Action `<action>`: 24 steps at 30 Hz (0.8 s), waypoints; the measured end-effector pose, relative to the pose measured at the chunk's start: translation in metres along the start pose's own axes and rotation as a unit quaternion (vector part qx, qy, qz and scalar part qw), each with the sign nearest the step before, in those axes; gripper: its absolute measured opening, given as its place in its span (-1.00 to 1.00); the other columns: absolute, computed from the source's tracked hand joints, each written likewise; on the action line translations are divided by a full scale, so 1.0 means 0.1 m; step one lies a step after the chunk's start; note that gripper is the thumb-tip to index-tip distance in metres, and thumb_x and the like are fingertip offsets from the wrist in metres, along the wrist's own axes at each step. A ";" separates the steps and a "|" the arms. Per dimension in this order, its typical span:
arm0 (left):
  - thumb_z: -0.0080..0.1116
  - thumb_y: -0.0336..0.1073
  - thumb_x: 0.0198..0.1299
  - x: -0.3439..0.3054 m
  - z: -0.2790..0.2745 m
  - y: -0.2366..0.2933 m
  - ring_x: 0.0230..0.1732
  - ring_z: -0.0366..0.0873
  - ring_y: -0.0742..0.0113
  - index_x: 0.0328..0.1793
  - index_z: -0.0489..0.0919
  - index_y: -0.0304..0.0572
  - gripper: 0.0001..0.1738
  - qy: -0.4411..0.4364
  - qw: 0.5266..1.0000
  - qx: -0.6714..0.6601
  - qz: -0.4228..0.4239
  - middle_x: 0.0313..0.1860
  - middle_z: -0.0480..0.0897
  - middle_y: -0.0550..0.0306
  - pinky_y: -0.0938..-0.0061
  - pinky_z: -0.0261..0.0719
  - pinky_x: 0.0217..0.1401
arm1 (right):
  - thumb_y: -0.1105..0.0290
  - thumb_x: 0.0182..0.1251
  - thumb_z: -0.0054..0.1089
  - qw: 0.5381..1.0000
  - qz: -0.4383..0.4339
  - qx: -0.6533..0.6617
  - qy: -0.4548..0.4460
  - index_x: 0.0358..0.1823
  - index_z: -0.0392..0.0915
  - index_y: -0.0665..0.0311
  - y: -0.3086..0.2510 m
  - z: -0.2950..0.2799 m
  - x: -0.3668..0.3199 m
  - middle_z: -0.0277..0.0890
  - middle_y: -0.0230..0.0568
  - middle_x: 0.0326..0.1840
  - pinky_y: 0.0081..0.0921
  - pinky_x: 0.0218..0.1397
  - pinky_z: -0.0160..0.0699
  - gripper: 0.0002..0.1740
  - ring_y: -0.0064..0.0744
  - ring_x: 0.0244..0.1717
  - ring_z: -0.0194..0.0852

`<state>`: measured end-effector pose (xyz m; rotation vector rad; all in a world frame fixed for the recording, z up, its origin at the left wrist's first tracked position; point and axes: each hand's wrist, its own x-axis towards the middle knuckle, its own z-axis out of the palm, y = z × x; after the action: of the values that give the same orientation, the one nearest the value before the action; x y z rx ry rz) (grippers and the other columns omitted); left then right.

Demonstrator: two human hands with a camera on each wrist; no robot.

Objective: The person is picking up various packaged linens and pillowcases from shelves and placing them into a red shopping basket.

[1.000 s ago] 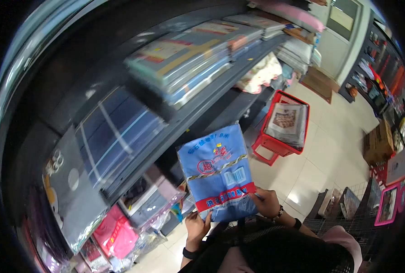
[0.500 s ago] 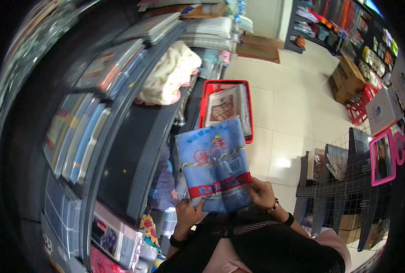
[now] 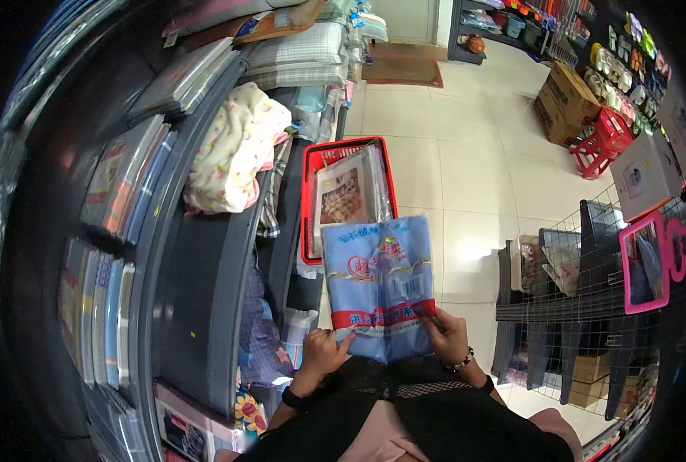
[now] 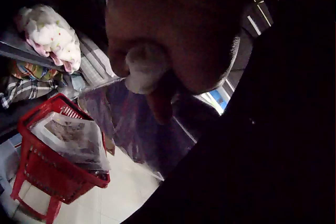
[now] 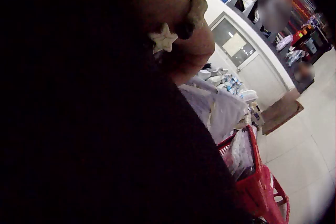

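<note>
A flat, blue plastic-wrapped package [image 3: 377, 289] with a red printed band and a barcode is held upright in front of the person's body. The left hand [image 3: 323, 358] grips its lower left corner, thumb on the front face. At the lower right edge, the right hand [image 3: 447, 339] pinches it with the thumb in front. In the left wrist view the dim left hand [image 4: 168, 35] has a white covering on one finger, and the package's darkened back [image 4: 142, 124] shows below. The right wrist view shows part of the right hand [image 5: 184, 61] and a star bead on its bracelet.
Just beyond the package stands a red basket [image 3: 307, 173] holding a clear-wrapped packet [image 3: 347, 192]. Dark shelves [image 3: 204, 308] with wrapped bedding and a patterned white cloth [image 3: 239, 146] run along the left. A wire rack [image 3: 574, 308], cardboard box [image 3: 566, 104] and red stool [image 3: 603, 142] stand right.
The head view has turned rightward along the aisle, so the shelves and basket sit further left in view. Both hands keep hold of the package, which has bent along a vertical crease.
</note>
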<state>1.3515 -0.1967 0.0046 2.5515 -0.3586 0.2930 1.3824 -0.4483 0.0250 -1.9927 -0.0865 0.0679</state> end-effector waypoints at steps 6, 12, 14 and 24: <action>0.17 -0.19 -0.13 0.59 0.04 -0.38 -0.65 0.40 -0.03 -0.57 0.47 -0.31 -0.71 -0.006 0.999 -0.004 0.032 -0.70 0.45 -0.10 0.26 0.34 -0.55 | 0.48 0.04 0.03 1.000 -0.023 -0.002 0.018 -0.16 0.44 0.23 -0.04 0.13 0.61 0.40 -0.02 -0.64 -0.57 -0.59 0.31 -0.74 -0.39 -0.71 0.37; 0.17 -0.21 -0.12 1.42 -0.03 -0.95 -0.67 0.41 -0.01 -0.57 0.47 -0.30 -0.73 0.012 0.998 -0.038 0.042 -0.72 0.45 -0.08 0.27 0.35 -0.57 | 0.50 0.03 0.03 1.000 -0.021 -0.023 0.007 -0.21 0.45 0.28 -0.25 0.28 1.54 0.40 -0.02 -0.64 -0.55 -0.57 0.31 -0.76 -0.36 -0.67 0.40; 0.16 -0.22 -0.12 1.69 -0.10 -1.08 -0.67 0.42 0.00 -0.58 0.46 -0.30 -0.73 0.030 0.999 -0.030 0.026 -0.72 0.45 -0.08 0.27 0.36 -0.57 | 0.48 0.04 0.01 0.999 -0.023 -0.040 -0.015 -0.16 0.42 0.24 -0.28 0.34 1.93 0.41 0.01 -0.60 -0.50 -0.54 0.35 -0.73 -0.24 -0.63 0.44; 0.02 -0.04 -0.01 2.51 0.39 -2.12 -0.58 0.47 -0.06 -0.57 0.46 -0.39 -0.55 -0.083 0.979 -0.048 -0.182 -0.66 0.47 -0.22 0.21 0.41 -0.51 | 0.47 0.04 0.03 0.994 -0.067 -0.080 -0.042 -0.29 0.41 0.32 0.32 1.04 3.39 0.43 0.03 -0.57 -0.40 -0.53 0.39 -0.82 -0.03 -0.54 0.42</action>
<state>1.6592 -0.0926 -0.0605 2.4915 0.0372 -0.0736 1.7116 -0.3355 -0.0500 -2.1391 -0.2868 0.0596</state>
